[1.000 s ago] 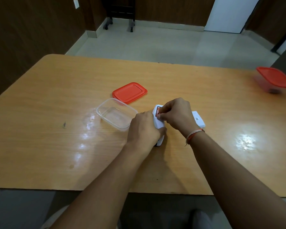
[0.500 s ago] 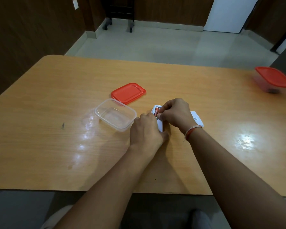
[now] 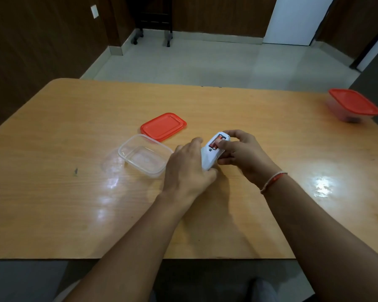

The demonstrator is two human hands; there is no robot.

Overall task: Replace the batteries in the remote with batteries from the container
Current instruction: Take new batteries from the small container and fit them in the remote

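The white remote (image 3: 212, 152) lay back-up on the tabletop (image 3: 271, 131), its open battery bay showing two red batteries (image 3: 216, 142), with the left hand (image 3: 187, 168) curled over its near end and its fingers clamped on the body. The right hand (image 3: 242, 152) gripped the remote's right side, thumb pressed on the batteries and fingers closed round the far end. Just left stood the clear container (image 3: 145, 155), its red lid (image 3: 163, 126) lying beyond it, and another red-lidded box (image 3: 354, 105) sat at the far right
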